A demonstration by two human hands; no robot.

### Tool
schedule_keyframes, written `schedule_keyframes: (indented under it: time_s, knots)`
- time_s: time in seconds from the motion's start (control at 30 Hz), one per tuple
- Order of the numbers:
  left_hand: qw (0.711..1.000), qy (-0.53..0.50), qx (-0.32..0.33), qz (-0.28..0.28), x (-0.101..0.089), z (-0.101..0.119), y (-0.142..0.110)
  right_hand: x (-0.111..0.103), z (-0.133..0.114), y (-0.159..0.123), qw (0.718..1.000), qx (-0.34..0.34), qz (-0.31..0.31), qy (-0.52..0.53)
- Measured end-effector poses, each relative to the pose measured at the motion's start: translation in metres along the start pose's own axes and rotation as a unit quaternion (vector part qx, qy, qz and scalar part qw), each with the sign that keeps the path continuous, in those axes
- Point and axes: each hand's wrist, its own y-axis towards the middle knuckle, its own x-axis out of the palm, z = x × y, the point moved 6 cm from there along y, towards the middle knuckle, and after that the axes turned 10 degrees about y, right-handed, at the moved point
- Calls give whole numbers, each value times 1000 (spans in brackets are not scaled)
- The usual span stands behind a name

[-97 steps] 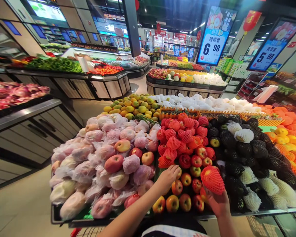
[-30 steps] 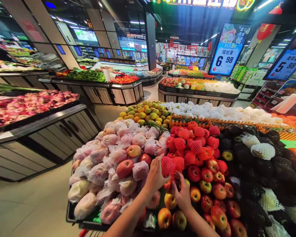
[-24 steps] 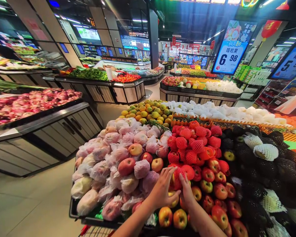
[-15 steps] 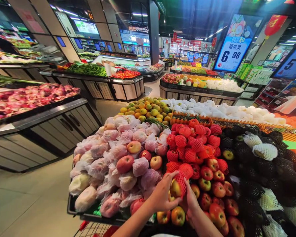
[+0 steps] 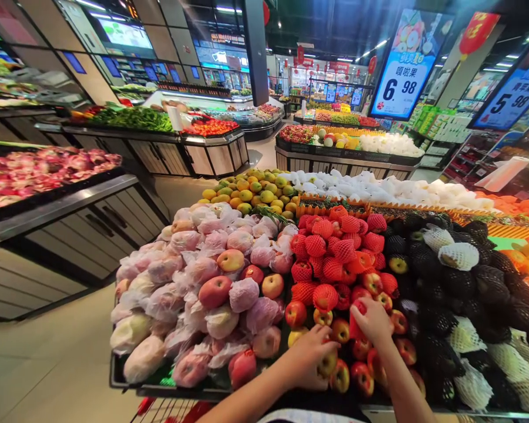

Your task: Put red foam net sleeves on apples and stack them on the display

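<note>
My left hand [image 5: 311, 359] is low at the front of the display, its fingers curled over a bare yellow-red apple [image 5: 327, 364]. To its right and a little farther back, my right hand [image 5: 374, 320] pinches a red foam net [image 5: 355, 316] above the loose apples [image 5: 362, 376]. Behind both hands rises a heap of apples in red nets [image 5: 330, 258]. Both forearms come in from the bottom edge.
Pink-wrapped fruit [image 5: 203, 276] is piled to the left and fruit in black and white nets [image 5: 449, 282] to the right. The stand's dark front rim [image 5: 158, 390] faces me, with a cart's red handle [image 5: 145, 405] under it. An aisle floor [image 5: 48, 364] runs along the left. Price signs [image 5: 399, 70] hang overhead.
Half a second ago both hands held one apple half inside a red net. Now they are apart: the left has dropped to the front row with an apple, the right has moved right with the net.
</note>
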Motion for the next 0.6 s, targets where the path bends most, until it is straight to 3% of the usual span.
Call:
schedule_keyframes:
  time_s: [0.07,0.13,0.27,0.37,0.43,0.53,0.6]
  knots:
    - [997,50,34,-56,29,1,10,10,-13,3,994,4,-43,-102]
    - [994,56,48,-76,52,-2,20,28,-29,5,987,-21,-75,-144]
    - [997,39,17,-64,71,-11,32,69,-43,7,968,-55,-148,-195]
    - [999,9,-4,-44,67,-14,32,84,-38,10,967,-40,-152,-200]
    - [999,-11,-8,-37,61,-14,29,81,-34,13,978,-34,-131,-158]
    - [998,-56,-36,2,44,-17,20,58,-29,15,999,-22,-39,12]
    - [989,-101,-86,70,23,-23,11,38,-19,8,981,17,29,193]
